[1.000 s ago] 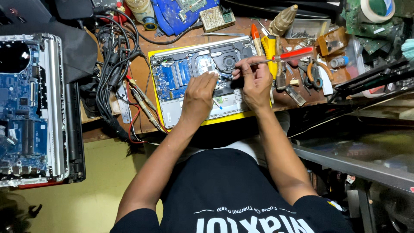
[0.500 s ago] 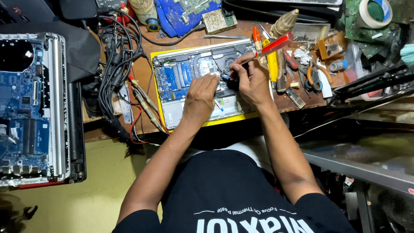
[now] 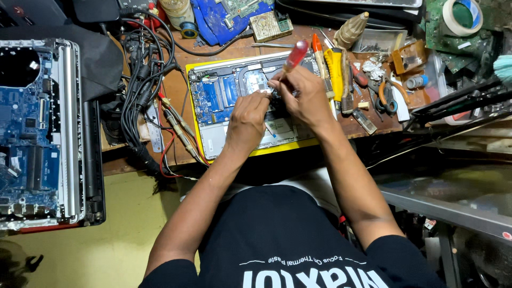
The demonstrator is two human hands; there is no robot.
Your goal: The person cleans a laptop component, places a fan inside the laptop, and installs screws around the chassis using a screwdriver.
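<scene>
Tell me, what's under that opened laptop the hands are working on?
Under the opened laptop a yellow mat shows along its left and lower edges, lying on the wooden workbench. Whatever else lies beneath is covered.

Bright even overhead light, soft shadows, sharp centre, dim corners

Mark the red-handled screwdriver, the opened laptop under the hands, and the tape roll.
red-handled screwdriver [image 3: 295, 55], head view, on the translucent red handle.
opened laptop [image 3: 213, 96], head view, on the blue board at its left side.
tape roll [image 3: 447, 18], head view, on the roll's left rim.
</scene>
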